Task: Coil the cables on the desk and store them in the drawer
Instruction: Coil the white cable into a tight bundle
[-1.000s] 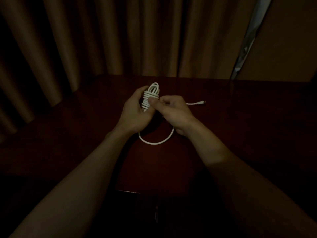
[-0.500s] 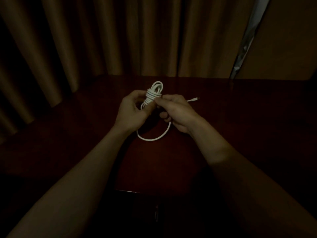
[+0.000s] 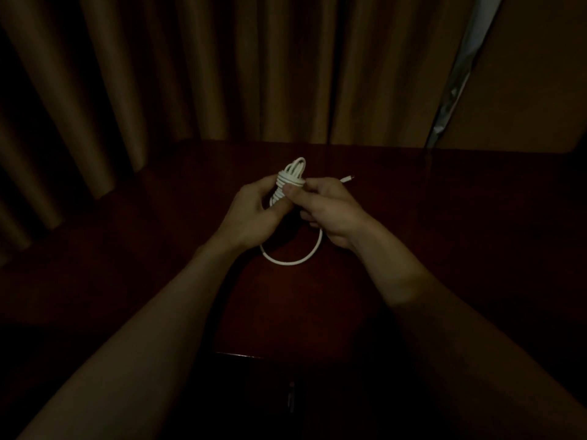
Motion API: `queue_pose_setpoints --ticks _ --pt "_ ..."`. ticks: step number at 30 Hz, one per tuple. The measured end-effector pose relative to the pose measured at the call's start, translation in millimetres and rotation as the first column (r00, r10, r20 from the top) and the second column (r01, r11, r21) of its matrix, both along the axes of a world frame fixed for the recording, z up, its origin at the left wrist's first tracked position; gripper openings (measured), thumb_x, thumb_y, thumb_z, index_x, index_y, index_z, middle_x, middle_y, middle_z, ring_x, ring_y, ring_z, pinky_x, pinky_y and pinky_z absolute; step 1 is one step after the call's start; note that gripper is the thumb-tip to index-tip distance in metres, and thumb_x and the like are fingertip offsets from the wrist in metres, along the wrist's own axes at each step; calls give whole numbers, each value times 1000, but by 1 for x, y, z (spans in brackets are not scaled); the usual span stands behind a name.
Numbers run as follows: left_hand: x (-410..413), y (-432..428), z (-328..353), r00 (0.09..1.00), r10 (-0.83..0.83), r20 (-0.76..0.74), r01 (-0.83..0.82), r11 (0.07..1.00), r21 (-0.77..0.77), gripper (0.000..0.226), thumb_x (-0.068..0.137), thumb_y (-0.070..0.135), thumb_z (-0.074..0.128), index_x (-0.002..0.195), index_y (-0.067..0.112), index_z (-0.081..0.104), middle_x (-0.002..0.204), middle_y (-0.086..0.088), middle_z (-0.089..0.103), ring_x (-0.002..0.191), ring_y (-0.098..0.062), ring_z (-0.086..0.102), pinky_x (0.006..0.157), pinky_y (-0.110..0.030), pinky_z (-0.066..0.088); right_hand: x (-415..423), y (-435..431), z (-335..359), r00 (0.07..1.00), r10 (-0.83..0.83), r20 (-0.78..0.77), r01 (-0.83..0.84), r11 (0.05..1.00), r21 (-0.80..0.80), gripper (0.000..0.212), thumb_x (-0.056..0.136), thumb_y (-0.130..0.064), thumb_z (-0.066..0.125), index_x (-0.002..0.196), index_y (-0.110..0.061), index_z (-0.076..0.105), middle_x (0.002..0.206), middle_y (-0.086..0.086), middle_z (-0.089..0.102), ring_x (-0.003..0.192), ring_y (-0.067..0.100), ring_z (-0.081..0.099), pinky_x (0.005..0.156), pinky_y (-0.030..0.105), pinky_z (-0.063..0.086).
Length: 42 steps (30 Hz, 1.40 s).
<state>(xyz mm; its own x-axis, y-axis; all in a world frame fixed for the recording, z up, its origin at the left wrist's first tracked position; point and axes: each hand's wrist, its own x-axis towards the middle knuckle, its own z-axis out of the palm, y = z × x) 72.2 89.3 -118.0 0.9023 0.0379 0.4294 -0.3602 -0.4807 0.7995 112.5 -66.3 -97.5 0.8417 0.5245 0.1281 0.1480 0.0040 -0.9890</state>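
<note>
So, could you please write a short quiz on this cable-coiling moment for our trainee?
1. True or false: the thin white cable is fully wound, with no slack left.
2. The cable's small plug end sticks out: A) toward the camera; B) to the right of the right hand; C) down into a drawer.
3. Fill in: beneath the left hand, a loose loop curves over the dark reddish wooden ____.
Key: 1 false, a loop remains; 2 B; 3 desk.

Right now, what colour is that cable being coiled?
The cable is plain white, clearest in the head view.
</note>
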Motion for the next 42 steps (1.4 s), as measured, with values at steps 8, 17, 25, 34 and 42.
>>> queue_pose_setpoints --ticks 8,17,25,34,42 --pt "-1 -1 -1 975 176 138 -170 984 -54 35 92 16 78 127 17 73 116 8 76 107 -2 72 94 -35 61 4 5 -7 996 -86 30 87 995 -48 13 104 -24 61 101 -12 65 55 -15 60 43 -3 49 47 15 40" --pt "0 2 -1 978 201 50 -202 979 13 33 91 23 75 118 25 57 105 12 70 94 -1 70 81 -33 59 1 12 -10 993 -111 45 110 993 41 26 95 -21 74 113 -2 74 106 11 78 99 21 76 92 35 61" --pt "-2 -1 4 997 -8 -72 3 998 -65 26 102 6 56 108 26 71 100 1 76 92 -13 72 83 -31 54 10 1 -9 994 -109 29 107 993 49 14 95 -14 72 106 -5 74 92 5 79 86 12 76 78 23 59" --pt "-3 1 0 985 149 88 -144 988 -62 31 89 14 81 116 18 67 109 7 75 102 -6 73 90 -41 62 9 3 -8 993 -117 6 117 993 7 25 95 -30 74 90 -6 70 67 -7 71 58 -2 66 54 14 48" --pt "-3 0 0 977 189 96 -191 981 19 34 84 25 82 111 20 63 104 10 73 94 -3 72 83 -45 62 10 6 -10 986 -163 19 162 986 38 30 89 -23 80 100 3 73 96 17 78 90 26 77 86 39 61"
